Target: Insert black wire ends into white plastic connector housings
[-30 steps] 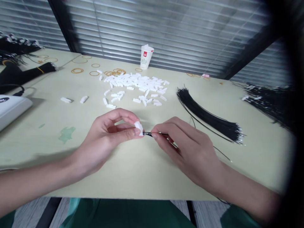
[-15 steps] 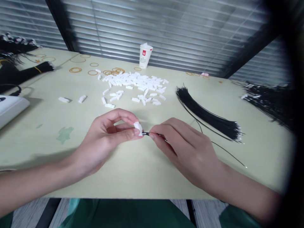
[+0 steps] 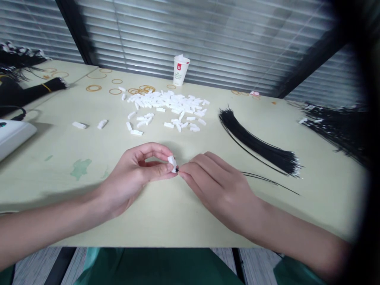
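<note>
Between the thumb and fingers of my left hand (image 3: 145, 168) is a small white plastic connector housing (image 3: 172, 163), held tilted. My right hand (image 3: 219, 188) pinches thin black wires (image 3: 268, 180) close to their end, right against the housing's lower right side. The wires pass under the right hand and trail out to the right over the table. A short dark bit of wire shows between the fingertips and the housing; how deep it sits inside is hidden.
A heap of white housings (image 3: 169, 101) lies beyond my hands. A black wire bundle (image 3: 258, 142) rests to the right, with more wires (image 3: 335, 130) farther out. A paper cup (image 3: 181, 70), rubber bands (image 3: 93, 88) and a white device (image 3: 14, 136) also stand or lie on the table (image 3: 178, 221).
My right hand has moved left, closer to the white housing, and less wire shows between the hands. The trailing wire ends have shifted left and up.
</note>
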Action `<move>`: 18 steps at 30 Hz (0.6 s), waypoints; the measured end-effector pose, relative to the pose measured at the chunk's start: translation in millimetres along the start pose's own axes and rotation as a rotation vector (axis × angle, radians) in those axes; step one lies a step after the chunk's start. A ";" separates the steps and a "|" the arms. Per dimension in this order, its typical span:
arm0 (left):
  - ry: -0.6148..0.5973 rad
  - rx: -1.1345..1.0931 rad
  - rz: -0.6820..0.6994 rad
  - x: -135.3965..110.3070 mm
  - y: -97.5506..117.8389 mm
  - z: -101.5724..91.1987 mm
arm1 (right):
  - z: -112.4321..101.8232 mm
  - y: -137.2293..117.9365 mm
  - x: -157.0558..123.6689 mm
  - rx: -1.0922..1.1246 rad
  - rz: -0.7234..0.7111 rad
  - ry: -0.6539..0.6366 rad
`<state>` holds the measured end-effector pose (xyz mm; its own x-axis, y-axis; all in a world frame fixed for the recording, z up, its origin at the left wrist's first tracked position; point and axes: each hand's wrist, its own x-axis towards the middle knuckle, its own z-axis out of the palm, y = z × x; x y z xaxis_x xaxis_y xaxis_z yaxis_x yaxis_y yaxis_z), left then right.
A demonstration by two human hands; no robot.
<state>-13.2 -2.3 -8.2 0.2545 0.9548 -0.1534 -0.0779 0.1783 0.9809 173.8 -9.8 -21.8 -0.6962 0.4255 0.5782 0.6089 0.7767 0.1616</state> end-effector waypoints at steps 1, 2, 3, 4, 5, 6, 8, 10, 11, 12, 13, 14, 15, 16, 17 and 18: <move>0.007 -0.001 -0.016 0.7 -1.1 -0.3 | 1.8 -0.8 -0.2 0.007 0.005 -0.005; 0.012 -0.002 -0.031 1.4 -2.0 -0.6 | 3.5 -1.6 -0.4 0.010 0.007 -0.010; 0.015 0.000 -0.041 2.1 -2.8 -0.8 | 5.1 -2.5 -0.6 0.007 0.003 -0.018; 0.018 0.003 -0.042 2.7 -3.4 -0.9 | 6.7 -3.4 -0.8 -0.002 -0.001 -0.020; 0.018 0.008 -0.039 3.2 -3.8 -0.8 | 8.4 -4.1 -0.8 -0.017 -0.006 -0.016; 0.017 0.014 -0.031 3.6 -4.1 -0.8 | 10.0 -4.7 -0.8 -0.031 -0.013 -0.004; 0.015 0.022 -0.020 3.7 -4.4 -0.5 | 12.8 -4.6 -0.2 -0.047 -0.027 0.015; 0.014 0.034 -0.017 3.2 -4.6 -0.1 | 14.0 -2.7 1.1 -0.017 -0.019 0.014; 0.015 0.047 -0.020 2.8 -4.5 0.1 | 13.8 -1.1 2.0 0.016 -0.008 0.005; 0.017 0.066 -0.024 2.3 -4.4 0.2 | 13.1 0.7 3.0 0.056 0.012 -0.002; 0.023 0.086 -0.027 1.9 -4.2 0.2 | 12.0 2.5 4.0 0.099 0.038 -0.003; 0.031 0.102 -0.028 1.6 -3.8 -0.1 | 10.7 4.2 4.9 0.135 0.064 0.002; 0.044 0.109 -0.026 1.5 -3.2 -0.4 | 9.6 5.6 5.5 0.159 0.092 0.008; 0.058 0.103 -0.019 1.4 -2.5 -1.0 | 8.8 6.7 5.9 0.169 0.118 0.013; 0.073 0.083 -0.009 1.5 -1.7 -1.6 | 8.5 7.6 6.0 0.173 0.142 0.016; 0.086 0.054 0.002 1.7 -0.8 -2.3 | 8.7 8.5 5.9 0.183 0.151 0.016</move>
<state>-14.9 -0.2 -9.6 0.1702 0.9725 -0.1590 -0.0256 0.1657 0.9858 171.6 3.3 -23.9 -0.5956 0.5370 0.5974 0.6256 0.7766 -0.0743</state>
